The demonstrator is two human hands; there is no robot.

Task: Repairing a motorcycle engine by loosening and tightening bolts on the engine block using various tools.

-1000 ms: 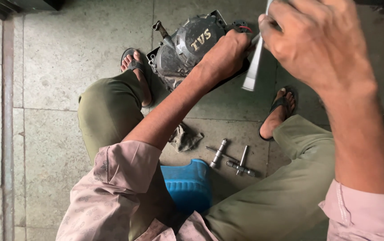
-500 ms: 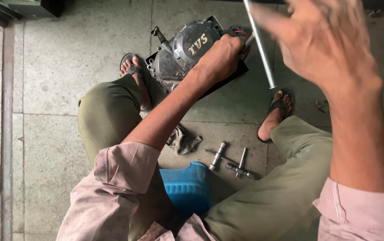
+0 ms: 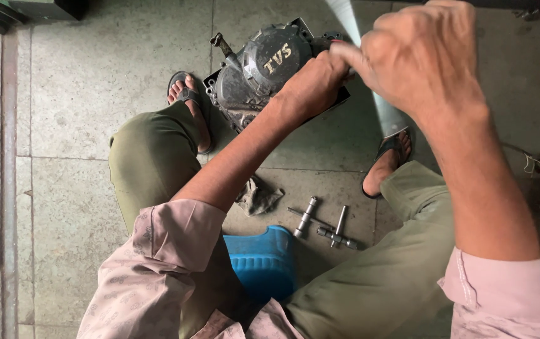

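Head view, looking down past our knees. Item one: engine cover point(image 3: 263, 69), dark cast metal, on the far floor between our sandalled feet, close enough for both arms to work it. Item two: left hand point(image 3: 310, 85), closed over the cover's right edge, apparently bracing it. Item three: right hand point(image 3: 424, 59), raised nearer the camera, fingers curled around a thin rod point(image 3: 370, 88) that blurs downward; we judge it a gripped tool. Item four: socket wrenches point(image 3: 326, 226) laid on the floor between our legs, within reach. Item five: rag point(image 3: 258, 196) just left of them. Item six: blue stool point(image 3: 263, 260), near, under us.
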